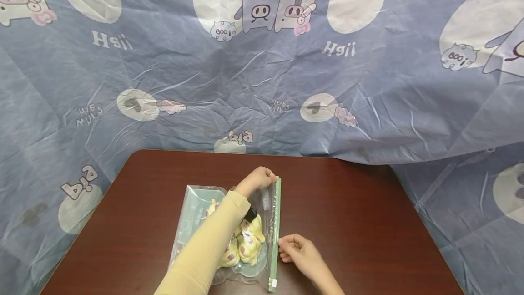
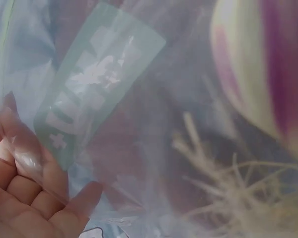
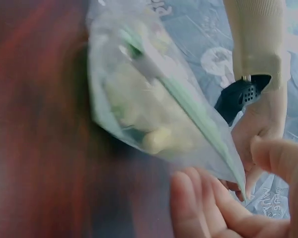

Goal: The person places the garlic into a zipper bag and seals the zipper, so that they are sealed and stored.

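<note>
A clear zip bag [image 1: 266,236] with a green zip strip [image 1: 276,222] along its right edge lies on the table. Pale bulbs with purple patches [image 1: 249,245], which look like garlic, show through the plastic; dry roots [image 2: 228,188] are visible up close. My left hand [image 1: 259,180] pinches the bag at the far end of the strip, its forearm crossing over the bag. Beside the strip's middle is my right hand [image 1: 300,255], fingers bent loosely, with a gap between thumb and fingertips in the right wrist view. A white slider [image 1: 273,282] sits at the near end.
The dark red-brown table [image 1: 348,213] extends on both sides of the bag. Behind it hangs a blue printed cloth [image 1: 262,67], which meets the far edge. A pale translucent tray-like piece [image 1: 200,201] shows at the bag's left part.
</note>
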Demonstrator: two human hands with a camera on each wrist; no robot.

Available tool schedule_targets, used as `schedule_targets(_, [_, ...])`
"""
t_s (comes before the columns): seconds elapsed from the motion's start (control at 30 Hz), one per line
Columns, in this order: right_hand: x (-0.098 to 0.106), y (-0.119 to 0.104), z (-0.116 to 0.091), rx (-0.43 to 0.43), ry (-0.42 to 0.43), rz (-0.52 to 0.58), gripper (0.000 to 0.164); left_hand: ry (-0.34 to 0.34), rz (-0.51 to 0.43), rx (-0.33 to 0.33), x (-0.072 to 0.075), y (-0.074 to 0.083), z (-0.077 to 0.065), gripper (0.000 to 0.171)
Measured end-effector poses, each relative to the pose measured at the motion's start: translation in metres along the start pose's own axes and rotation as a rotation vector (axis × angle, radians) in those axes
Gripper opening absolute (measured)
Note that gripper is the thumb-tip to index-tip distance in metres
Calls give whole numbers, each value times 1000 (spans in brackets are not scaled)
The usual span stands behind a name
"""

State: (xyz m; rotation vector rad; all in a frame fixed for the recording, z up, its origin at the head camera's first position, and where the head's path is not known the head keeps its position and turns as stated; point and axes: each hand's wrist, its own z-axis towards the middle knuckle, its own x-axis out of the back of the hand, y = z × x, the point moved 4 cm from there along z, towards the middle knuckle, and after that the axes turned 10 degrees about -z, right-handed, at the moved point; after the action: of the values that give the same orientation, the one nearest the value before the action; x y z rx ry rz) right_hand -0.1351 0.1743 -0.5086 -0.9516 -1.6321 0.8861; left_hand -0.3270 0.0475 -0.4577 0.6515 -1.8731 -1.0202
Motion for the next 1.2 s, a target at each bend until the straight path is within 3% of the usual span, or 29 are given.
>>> schedule_targets(0.1, [2, -7, 10, -21, 93, -27, 39, 15, -17, -25, -3, 1, 0, 30])
schedule_targets(0.33, [-1, -11, 22, -16, 183, -104, 31, 86, -56, -71, -6, 4, -2, 24])
schedule_targets(0.47, [-1, -9, 26, -42, 243, -108, 26, 149, -71, -132, -2, 6, -6, 25])
schedule_targets(0.63, [6, -6, 31, -76, 287, -117, 24, 204, -90, -222, 10, 12, -22, 25])
schedule_targets(0.8, [15, -2, 37, -91, 328, -129, 24, 246, -98, -259, 27, 12, -47, 24])
schedule_targets(1.03, [28, 6, 43, -130, 356, -111, 23, 310, -111, -273, 45, -11, -76, 24])
schedule_targets(1.2, [37, 13, 45, -152, 377, -125, 27, 379, -116, -205, 56, -44, -97, 26])
